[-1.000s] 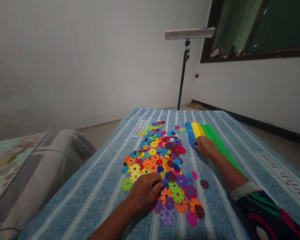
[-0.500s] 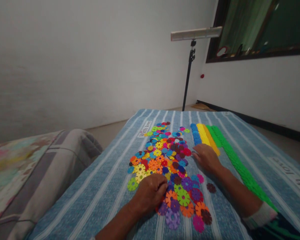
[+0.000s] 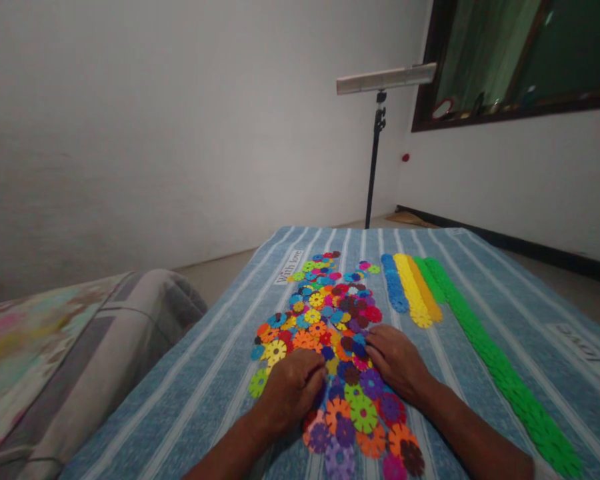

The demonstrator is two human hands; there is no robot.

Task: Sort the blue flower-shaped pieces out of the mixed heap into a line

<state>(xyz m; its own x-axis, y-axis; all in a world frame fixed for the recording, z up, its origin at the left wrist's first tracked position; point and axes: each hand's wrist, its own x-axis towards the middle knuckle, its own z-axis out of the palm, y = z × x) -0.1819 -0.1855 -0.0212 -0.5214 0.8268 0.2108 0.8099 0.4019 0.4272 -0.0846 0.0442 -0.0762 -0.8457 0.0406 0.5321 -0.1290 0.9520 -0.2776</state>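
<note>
A heap of flat, many-coloured plastic flower discs (image 3: 330, 327) lies on a blue striped cloth (image 3: 205, 373). My left hand (image 3: 293, 389) rests on the near left part of the heap, knuckles up, fingers curled under and closed on something I cannot make out. My right hand (image 3: 395, 360) lies on the near right part of the heap, fingers bent down onto the discs near a purple one. To the right, sorted rows run away from me: blue (image 3: 394, 287), yellow (image 3: 413, 293), orange (image 3: 427, 297) and a long green row (image 3: 490, 357).
A folded grey and patterned blanket (image 3: 80, 360) sits at the left edge of the cloth. A light bar on a black stand (image 3: 375, 153) stands behind the cloth near the white wall. A dark-framed window (image 3: 520, 60) is at the upper right.
My right hand has drawn back from the end of the sorted rows to the near right side of the heap. My left hand has stayed on the heap.
</note>
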